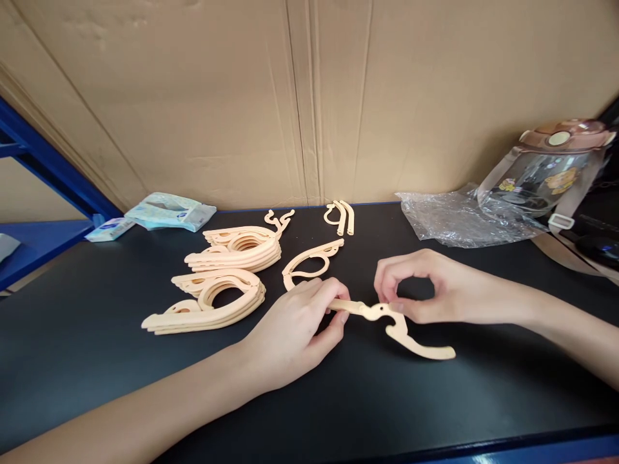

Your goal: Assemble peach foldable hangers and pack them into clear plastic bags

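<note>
A cream, glossy hooked piece (420, 347) (slim, curved at the tip).

Brown corrugated cardboard sheet (203, 96) upright behind black tabletop (72, 361) | pale blue-green soft tissue packs (169, 211) at rear left, touching | crinkled clear plastic bag (449, 216) flat at rear right | clear bottle with brown lid and beige strap (546, 174) upright, just beside bag | blue metal frame (53, 167) far left
</note>
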Tool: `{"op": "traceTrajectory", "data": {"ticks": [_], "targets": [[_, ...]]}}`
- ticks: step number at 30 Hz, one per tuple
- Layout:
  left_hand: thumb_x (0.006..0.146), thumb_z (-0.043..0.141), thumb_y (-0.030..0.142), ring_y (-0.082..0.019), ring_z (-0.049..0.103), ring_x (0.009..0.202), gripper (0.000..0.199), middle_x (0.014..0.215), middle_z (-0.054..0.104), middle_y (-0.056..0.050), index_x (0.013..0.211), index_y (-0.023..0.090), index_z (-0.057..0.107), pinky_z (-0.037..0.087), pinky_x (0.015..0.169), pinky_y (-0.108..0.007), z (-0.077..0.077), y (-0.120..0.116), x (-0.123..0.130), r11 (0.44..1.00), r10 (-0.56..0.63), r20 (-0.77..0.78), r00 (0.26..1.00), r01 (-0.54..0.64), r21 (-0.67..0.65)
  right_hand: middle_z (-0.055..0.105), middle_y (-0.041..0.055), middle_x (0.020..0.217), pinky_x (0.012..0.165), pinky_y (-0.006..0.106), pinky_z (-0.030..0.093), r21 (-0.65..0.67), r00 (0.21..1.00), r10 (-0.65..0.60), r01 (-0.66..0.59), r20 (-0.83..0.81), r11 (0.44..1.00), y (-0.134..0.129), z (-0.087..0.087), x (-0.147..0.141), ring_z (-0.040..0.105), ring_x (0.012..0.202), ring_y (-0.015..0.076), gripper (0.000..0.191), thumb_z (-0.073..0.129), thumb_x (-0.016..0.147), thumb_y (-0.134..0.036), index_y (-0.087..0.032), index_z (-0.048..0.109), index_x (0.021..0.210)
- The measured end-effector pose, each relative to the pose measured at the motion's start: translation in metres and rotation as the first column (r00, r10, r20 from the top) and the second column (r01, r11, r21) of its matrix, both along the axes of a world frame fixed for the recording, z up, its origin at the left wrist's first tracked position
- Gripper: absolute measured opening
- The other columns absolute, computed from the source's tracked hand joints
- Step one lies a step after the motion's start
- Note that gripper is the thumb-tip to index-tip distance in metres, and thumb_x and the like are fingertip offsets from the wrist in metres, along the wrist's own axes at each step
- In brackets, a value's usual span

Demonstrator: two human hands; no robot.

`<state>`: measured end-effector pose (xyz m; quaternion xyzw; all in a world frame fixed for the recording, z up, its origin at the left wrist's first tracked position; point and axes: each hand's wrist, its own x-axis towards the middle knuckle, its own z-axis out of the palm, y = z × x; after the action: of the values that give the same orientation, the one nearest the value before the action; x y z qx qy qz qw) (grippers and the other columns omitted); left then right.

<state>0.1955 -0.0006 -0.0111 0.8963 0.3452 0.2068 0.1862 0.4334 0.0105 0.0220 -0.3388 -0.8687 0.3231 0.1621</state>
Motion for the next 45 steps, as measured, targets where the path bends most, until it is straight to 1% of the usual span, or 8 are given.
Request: {"op": "traceTrajectory", "data": {"ticks": [6, 11, 17, 23, 26, 31, 35, 45], "targets": [[0.094, 0.047, 0.023, -0.013, 0.059, 0.078, 0.005, 0.089, 0.062, 0.002, 0.093, 0.022, 0.051, 0.042, 0.065, -0.024, -0.001, 0.0, -0.001, 1.0, 0.001, -0.03, 1.0, -0.002, -0.031, 0.063, -0.003, 0.073, 0.064, 0.023, 0.043, 0.134, 0.985, -0.169, 0.172, -0.034, 0.976, -0.002, -0.012, 0.003, 0.057, 0.066, 0.0099, 0.01, 0.056, 0.079, -0.011, -0.019, 0.057, 0.073], [0.096, 0.048, 0.025, -0.012, 0.062, 0.084, 0.003, 0.096, 0.064, 0.004, 0.098, 0.023, 0.048, 0.043, 0.068, -0.022, 0.0, 0.0, -0.001, 0.999, -0.013, -0.008, 1.0, 0.013, -0.043, 0.059, -0.0069, 0.066, 0.057, 0.018, 0.04, 0.175, 0.983, -0.179, 0.183, -0.038, 0.967, -0.008, -0.016, 0.0, 0.052, 0.058, 0.0064, 0.012, 0.054, 0.079, -0.011, -0.021, 0.052, 0.073], [0.097, 0.048, 0.027, -0.011, 0.063, 0.079, 0.022, 0.091, 0.065, 0.006, 0.117, 0.026, 0.041, 0.045, 0.068, -0.022, -0.002, 0.001, 0.0, 0.993, 0.017, 0.012, 1.0, -0.015, -0.121, 0.055, -0.0088, 0.064, 0.052, 0.016, 0.036, 0.229, 0.983, -0.162, 0.179, -0.093, 0.957, -0.012, -0.025, -0.001, 0.043, 0.053, 0.0047, 0.015, 0.052, 0.08, -0.008, -0.021, 0.048, 0.075], [0.099, 0.045, 0.021, -0.011, 0.062, 0.096, 0.015, 0.108, 0.065, 0.004, 0.112, 0.025, 0.052, 0.045, 0.079, -0.022, -0.002, 0.003, -0.001, 0.996, -0.062, 0.017, 0.998, 0.063, -0.061, 0.06, -0.0069, 0.071, 0.06, 0.017, 0.04, 0.121, 0.976, -0.145, 0.166, -0.163, 0.979, -0.013, -0.026, -0.005, 0.052, 0.062, 0.0055, 0.008, 0.056, 0.087, -0.016, -0.02, 0.053, 0.081], [0.099, 0.045, 0.021, -0.011, 0.062, 0.091, 0.016, 0.103, 0.065, 0.003, 0.112, 0.022, 0.053, 0.045, 0.076, -0.022, -0.001, 0.003, -0.002, 0.997, -0.055, 0.032, 0.998, 0.056, -0.058, 0.063, -0.0043, 0.082, 0.072, 0.02, 0.044, -0.128, 0.953, -0.162, 0.132, -0.257, 0.983, -0.014, -0.025, -0.009, 0.058, 0.076, 0.0087, 0.004, 0.058, 0.09, -0.021, -0.021, 0.054, 0.088], [0.099, 0.046, 0.021, -0.009, 0.063, 0.092, 0.019, 0.103, 0.066, 0.005, 0.117, 0.024, 0.051, 0.046, 0.077, -0.02, -0.003, 0.003, -0.002, 0.994, -0.092, 0.069, 0.993, 0.095, -0.047, 0.064, -0.003, 0.08, 0.074, 0.022, 0.044, -0.448, 0.917, -0.209, 0.037, -0.339, 0.893, -0.013, -0.028, -0.011, 0.059, 0.078, 0.0097, 0.013, 0.056, 0.093, -0.029, -0.02, 0.051, 0.085], [0.098, 0.048, 0.022, -0.008, 0.065, 0.087, 0.033, 0.098, 0.066, 0.005, 0.131, 0.025, 0.043, 0.047, 0.08, -0.019, -0.005, 0.003, -0.003, 0.998, -0.032, 0.116, 0.993, 0.039, -0.054, 0.061, -0.0032, 0.074, 0.067, 0.024, 0.046, -0.44, 0.912, -0.254, 0.094, -0.322, 0.893, -0.009, -0.032, -0.008, 0.057, 0.068, 0.0096, 0.016, 0.059, 0.091, -0.034, -0.019, 0.056, 0.088], [0.098, 0.047, 0.021, -0.007, 0.065, 0.09, 0.03, 0.109, 0.065, 0.003, 0.128, 0.024, 0.048, 0.047, 0.08, -0.016, -0.005, 0.003, -0.004, 0.999, -0.04, 0.111, 0.993, 0.042, -0.018, 0.062, -0.0033, 0.075, 0.067, 0.023, 0.046, -0.353, 0.889, -0.284, 0.153, -0.359, 0.923, -0.01, -0.03, -0.009, 0.056, 0.069, 0.0093, 0.016, 0.072, 0.08, -0.028, -0.018, 0.06, 0.079]]}}
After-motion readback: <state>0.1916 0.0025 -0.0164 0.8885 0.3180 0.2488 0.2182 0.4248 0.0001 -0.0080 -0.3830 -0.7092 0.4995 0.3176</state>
